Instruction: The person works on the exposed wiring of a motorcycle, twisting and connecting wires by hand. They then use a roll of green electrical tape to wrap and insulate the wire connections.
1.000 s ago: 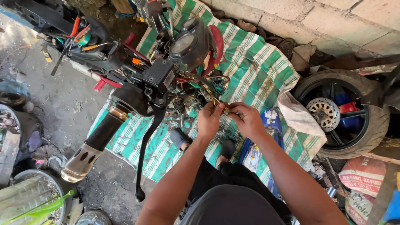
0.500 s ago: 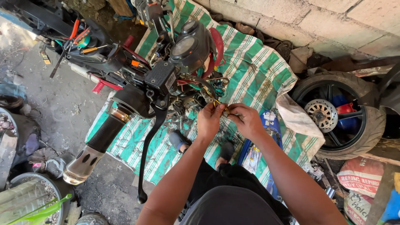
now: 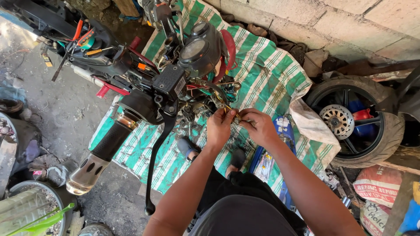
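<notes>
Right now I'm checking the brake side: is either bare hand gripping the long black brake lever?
No: both the left hand and right hand pinch small wires near the gauges, while the long black brake lever hangs untouched.

A block wall [image 3: 350, 22] is seen along the top right, grey and rough. The concrete floor [image 3: 61, 118] is lit brightly at the left and shaded elsewhere. A green-striped tarp [image 3: 267, 70] is spread over it. A loose wheel [image 3: 356, 120] is laid against the wall at right, and sacks [image 3: 378, 192] are piled below it.
</notes>
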